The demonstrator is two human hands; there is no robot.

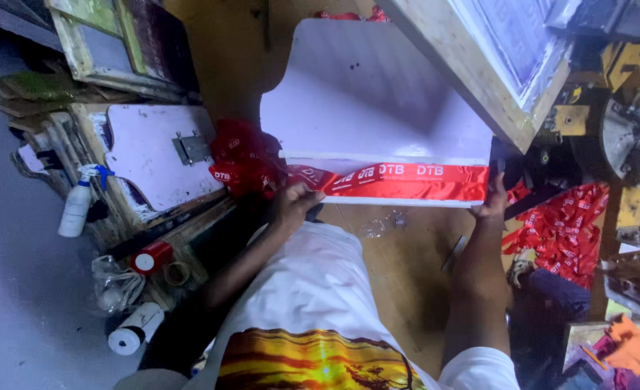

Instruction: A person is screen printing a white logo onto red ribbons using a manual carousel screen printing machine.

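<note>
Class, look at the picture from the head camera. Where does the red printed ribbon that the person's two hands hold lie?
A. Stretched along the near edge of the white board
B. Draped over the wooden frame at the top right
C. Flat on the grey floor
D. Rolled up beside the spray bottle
A: the red ribbon runs along the near edge of the white board, with the left hand at one end and the right hand at the other.

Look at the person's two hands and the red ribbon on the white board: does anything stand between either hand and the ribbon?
Nothing visible does. The left hand grips the red ribbon at its left end, and the right hand touches its right end at the edge of the white board. The ribbon lies flat between them, uncovered.
</note>
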